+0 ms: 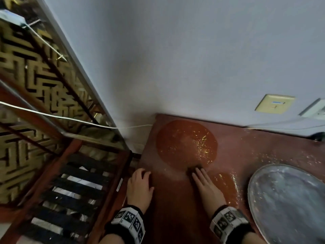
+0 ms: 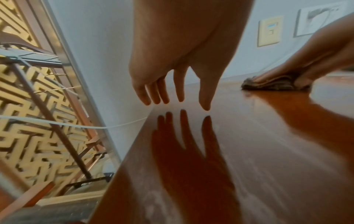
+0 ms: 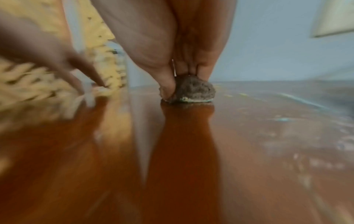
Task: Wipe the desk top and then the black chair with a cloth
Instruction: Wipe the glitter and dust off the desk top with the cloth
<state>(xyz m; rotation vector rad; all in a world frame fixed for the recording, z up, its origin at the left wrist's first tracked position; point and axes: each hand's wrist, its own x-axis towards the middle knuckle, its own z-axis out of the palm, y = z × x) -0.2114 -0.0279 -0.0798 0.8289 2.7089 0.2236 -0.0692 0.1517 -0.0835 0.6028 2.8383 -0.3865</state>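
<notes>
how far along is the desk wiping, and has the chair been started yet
Early on. Done: a darker, cleaner-looking strip of desk top runs between the hands. In hand: the right hand presses the cloth flat on the desk, while the left hand rests at the left edge. Left: pale dust and glittery specks near the round tray, then the chair, which no view shows.

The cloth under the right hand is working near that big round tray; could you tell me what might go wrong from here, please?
1. The cloth is bunched small under the right hand, so each pass may miss some of the dusty film and specks on the desk top.
2. The round metal tray lies close on the right; a wide stroke could knock it.
3. The left hand sits at the desk's left edge and might slip off if leaned on.
</notes>
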